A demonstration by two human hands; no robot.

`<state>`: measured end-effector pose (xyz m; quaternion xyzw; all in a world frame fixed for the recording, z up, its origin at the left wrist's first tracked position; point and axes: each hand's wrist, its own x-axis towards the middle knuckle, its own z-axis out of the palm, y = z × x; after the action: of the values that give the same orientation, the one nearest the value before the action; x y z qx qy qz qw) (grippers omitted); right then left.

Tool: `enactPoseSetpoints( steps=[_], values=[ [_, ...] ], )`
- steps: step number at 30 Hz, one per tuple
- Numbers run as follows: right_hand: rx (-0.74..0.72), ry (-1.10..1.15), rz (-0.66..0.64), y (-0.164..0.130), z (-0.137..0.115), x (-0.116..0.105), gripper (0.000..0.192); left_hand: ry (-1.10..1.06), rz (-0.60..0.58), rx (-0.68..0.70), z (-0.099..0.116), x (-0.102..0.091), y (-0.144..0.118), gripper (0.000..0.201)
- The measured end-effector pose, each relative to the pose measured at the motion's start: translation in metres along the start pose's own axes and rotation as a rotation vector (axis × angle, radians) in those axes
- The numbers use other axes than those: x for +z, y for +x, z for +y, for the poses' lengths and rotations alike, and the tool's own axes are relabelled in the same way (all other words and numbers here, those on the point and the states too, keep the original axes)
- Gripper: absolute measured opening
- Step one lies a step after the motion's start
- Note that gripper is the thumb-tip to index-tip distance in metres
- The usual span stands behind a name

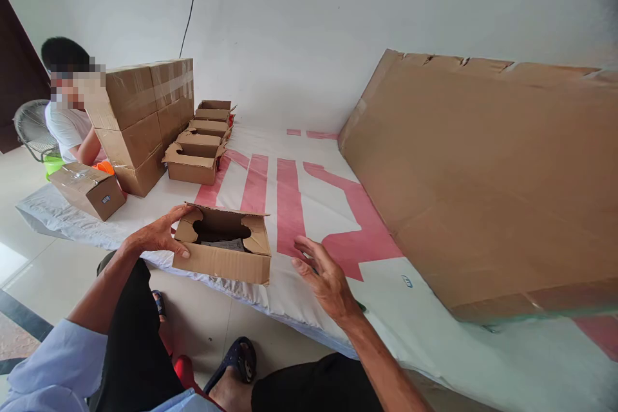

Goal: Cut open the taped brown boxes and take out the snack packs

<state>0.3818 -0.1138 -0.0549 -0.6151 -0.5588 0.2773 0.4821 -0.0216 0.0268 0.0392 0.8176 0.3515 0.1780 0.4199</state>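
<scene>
down at the near edge of the white sheet with broad red lettering (299, 206), the small open brown cardboard box (223, 250) sat with its flaps up and a dark, flat item just showing inside. i had the left hand (157, 235) on its left side, thumb along the front wall and fingers curled over the flap, gripping the card. the right hand (324, 275) hung just right of the box, fingers spread loosely, holding nothing and not touching it.

by my read the box would handle light; thin corrugated card, stiff enough along the walls but easy to crush at the cut-out flaps. the lower walls or the base corners looked the safer places to hold it, not the flaps.

the sheet lay over a low platform, slightly wrinkled, so the box could slide on it. a big flat brown cardboard panel (483, 187) leaned on the right. further back stood a row of similar open boxes (199, 141) and a stack of taped cartons (140, 122), with another person in a white shirt (67, 129) sitting behind them. pale tiled floor (29, 174), plain white wall (338, 26).
</scene>
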Motion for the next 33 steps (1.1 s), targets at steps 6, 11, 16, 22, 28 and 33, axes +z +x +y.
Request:
enactPoseSetpoints(
  steps=[6, 11, 16, 22, 28, 33],
  values=[
    [-0.055, 0.131, -0.22, 0.01, -0.062, 0.042, 0.096, 0.047, 0.067, 0.02, -0.004, 0.008, -0.002, 0.14],
    [-0.15, -0.092, -0.178, 0.006, -0.065, 0.044, 0.097, 0.094, 0.097, 0.055, -0.003, 0.013, -0.007, 0.147],
    [-0.199, -0.258, -0.358, 0.039, -0.068, 0.03, 0.119, 0.058, 0.069, 0.023, -0.008, 0.008, 0.005, 0.146],
    [-0.174, -0.311, -0.5, 0.065, -0.08, 0.028, 0.123, 0.094, 0.05, 0.017, -0.011, 0.002, 0.014, 0.142],
    [-0.179, -0.284, -0.464, 0.061, -0.079, 0.03, 0.116, 0.119, 0.095, 0.03, -0.004, 0.007, 0.014, 0.127],
    [-0.176, -0.297, -0.451, 0.064, -0.079, 0.03, 0.112, 0.097, 0.118, 0.001, -0.003, 0.011, 0.016, 0.127]
  ],
)
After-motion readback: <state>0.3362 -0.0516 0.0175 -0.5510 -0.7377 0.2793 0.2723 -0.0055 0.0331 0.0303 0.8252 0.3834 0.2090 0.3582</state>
